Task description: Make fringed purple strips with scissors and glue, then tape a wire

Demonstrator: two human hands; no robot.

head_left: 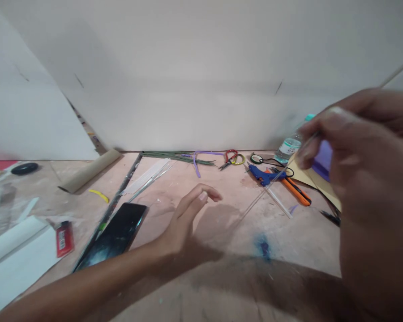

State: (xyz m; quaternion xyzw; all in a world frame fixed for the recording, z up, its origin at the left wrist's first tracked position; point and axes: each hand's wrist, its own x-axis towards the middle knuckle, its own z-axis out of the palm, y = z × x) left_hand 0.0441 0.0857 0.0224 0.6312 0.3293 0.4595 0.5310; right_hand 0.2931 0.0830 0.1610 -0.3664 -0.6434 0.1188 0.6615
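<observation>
My left hand (188,214) hovers over the bare pinkish floor (221,223) with its fingers stretched out and nothing in them; it is just right of a black phone (116,235). My right hand (352,147), blurred and close to the camera, pinches a thin clear stick (265,192) that slants down toward the floor and up past the hand to the upper right. A purple piece (323,160) shows behind the right hand's fingers.
A blue glue gun (263,174), an orange cutter (297,190), small scissors (229,160), green stems (177,156), white sticks (147,176), a cardboard tube (89,175), a water bottle (289,147), tan paper (309,176), a red lighter (64,239) and white sheets (16,255) lie around.
</observation>
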